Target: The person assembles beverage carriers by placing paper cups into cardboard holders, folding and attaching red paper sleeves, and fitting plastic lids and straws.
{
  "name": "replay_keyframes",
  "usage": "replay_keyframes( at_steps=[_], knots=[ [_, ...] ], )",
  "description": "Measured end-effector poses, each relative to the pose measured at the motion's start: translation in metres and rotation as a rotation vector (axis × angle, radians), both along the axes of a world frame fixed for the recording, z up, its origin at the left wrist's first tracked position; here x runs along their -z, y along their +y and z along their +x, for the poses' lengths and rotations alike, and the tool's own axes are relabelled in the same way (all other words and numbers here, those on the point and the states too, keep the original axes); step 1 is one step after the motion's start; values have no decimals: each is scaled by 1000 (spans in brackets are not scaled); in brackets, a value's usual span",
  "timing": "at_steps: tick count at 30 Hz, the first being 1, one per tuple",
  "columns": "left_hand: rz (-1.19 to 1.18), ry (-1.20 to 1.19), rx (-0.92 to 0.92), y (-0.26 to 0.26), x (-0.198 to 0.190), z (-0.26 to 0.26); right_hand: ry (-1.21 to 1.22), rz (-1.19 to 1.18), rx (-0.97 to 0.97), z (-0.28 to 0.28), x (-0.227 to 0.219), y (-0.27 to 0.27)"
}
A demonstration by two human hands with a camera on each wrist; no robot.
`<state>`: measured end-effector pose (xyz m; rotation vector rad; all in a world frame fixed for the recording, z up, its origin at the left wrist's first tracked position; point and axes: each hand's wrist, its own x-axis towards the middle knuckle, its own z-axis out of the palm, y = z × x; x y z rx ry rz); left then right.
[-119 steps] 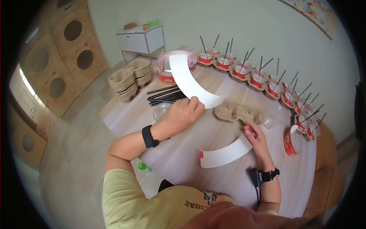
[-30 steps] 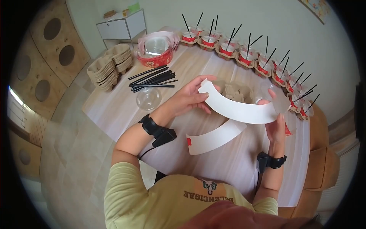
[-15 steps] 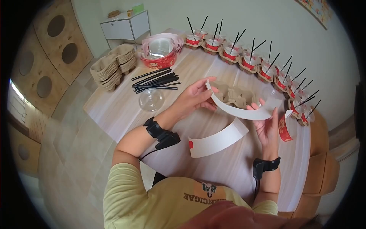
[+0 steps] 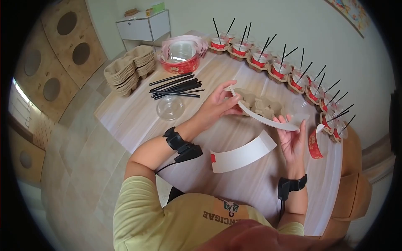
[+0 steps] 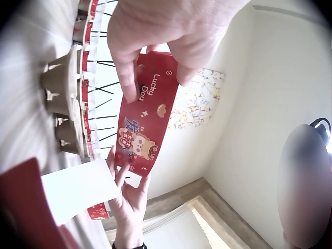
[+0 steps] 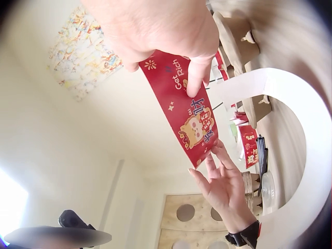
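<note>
My left hand (image 4: 217,104) pinches one end of a curved paper cup sleeve (image 4: 264,119), and my right hand (image 4: 291,138) holds the other end. White shows on the sleeve's inner face; its red outer face (image 5: 142,114) carries gold and white lettering and a cartoon animal. Bowed between the hands, it is held up over the table, nearly edge-on in the head view. Below it, a second white sleeve (image 4: 245,155) with a red tab lies curved on the table. Just beyond the hands sits a moulded pulp cup carrier (image 4: 264,106), partly covered by the raised sleeve.
Black straws (image 4: 178,88) and a clear plastic cup (image 4: 170,108) lie left. Behind them stand stacked pulp carriers (image 4: 125,73) and a red-sided bundle of sleeves (image 4: 180,67). Red-wrapped cups (image 4: 257,62) with straws line the far edge. A curled red sleeve (image 4: 314,146) stands right.
Four seconds ago only my left hand held the sleeve, while my right was by the carrier. Now both hands hold its ends, and it has tilted from broadside to edge-on.
</note>
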<state>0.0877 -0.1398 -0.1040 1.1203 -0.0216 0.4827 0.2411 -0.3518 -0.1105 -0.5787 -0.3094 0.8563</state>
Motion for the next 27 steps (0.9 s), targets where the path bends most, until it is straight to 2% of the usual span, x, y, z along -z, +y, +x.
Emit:
replay_keyframes(
  at_steps=[2,10,16,27],
  knots=[
    [-19,-11,-22,1,1,1,28,-8,43,-3,-1,2],
    [-55,-20,-67,2,-2,-1,21,3,-9,-8,7,4],
    [6,28,-22,5,-4,-3,-36,51,58,-3,-2,-2],
    [216,-88,8,-6,-20,-10,-104,132,201,21,-11,-18]
  ],
)
